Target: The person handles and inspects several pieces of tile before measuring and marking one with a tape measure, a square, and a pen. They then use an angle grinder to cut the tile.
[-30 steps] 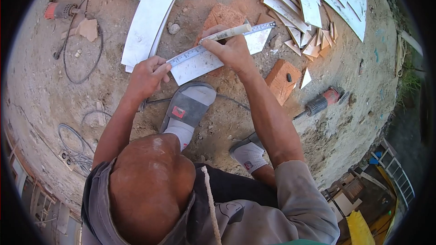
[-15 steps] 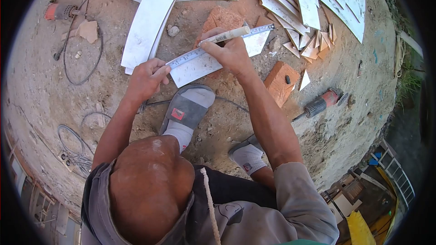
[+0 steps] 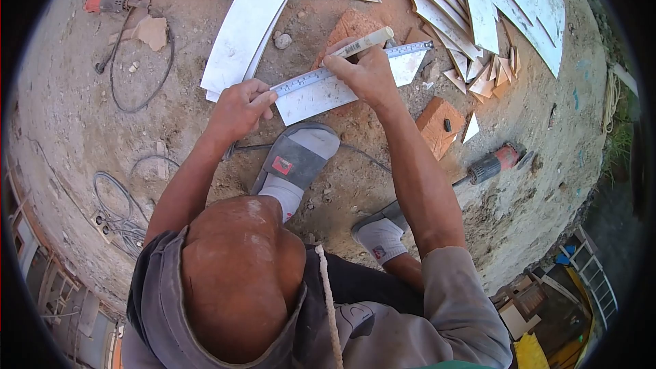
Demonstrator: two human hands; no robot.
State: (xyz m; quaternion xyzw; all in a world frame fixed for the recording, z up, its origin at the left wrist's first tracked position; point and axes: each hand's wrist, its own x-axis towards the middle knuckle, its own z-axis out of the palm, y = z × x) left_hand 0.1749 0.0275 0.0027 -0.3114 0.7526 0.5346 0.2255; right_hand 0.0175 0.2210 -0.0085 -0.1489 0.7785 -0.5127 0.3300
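A white tile piece (image 3: 307,104) with slanted ends lies in front of me, partly over a reddish brick (image 3: 357,27). Across it stretches a silver ruler (image 3: 301,83) with printed markings. My left hand (image 3: 240,108) pinches the ruler's near-left end between thumb and fingers. Over the ruler's middle, my right hand (image 3: 365,75) grips a cream-coloured marker (image 3: 367,42) with a dark printed label; the marker's writing end is hidden by the fingers. A small black cap (image 3: 447,124) rests on another brick (image 3: 436,126) at the right.
Long white tile strips (image 3: 249,24) lie at the upper left, with stacked tiles (image 3: 516,10) and triangular offcuts (image 3: 495,75) at the upper right. Corded power tools lie on the dirt: one at the right (image 3: 495,162), one at the far left (image 3: 109,1). A cable passes by my sandalled foot (image 3: 301,157).
The whole view has shifted, so everything sits further right in the picture. The marker is tilted slightly more steeply in my right hand. Both hands keep their grips.
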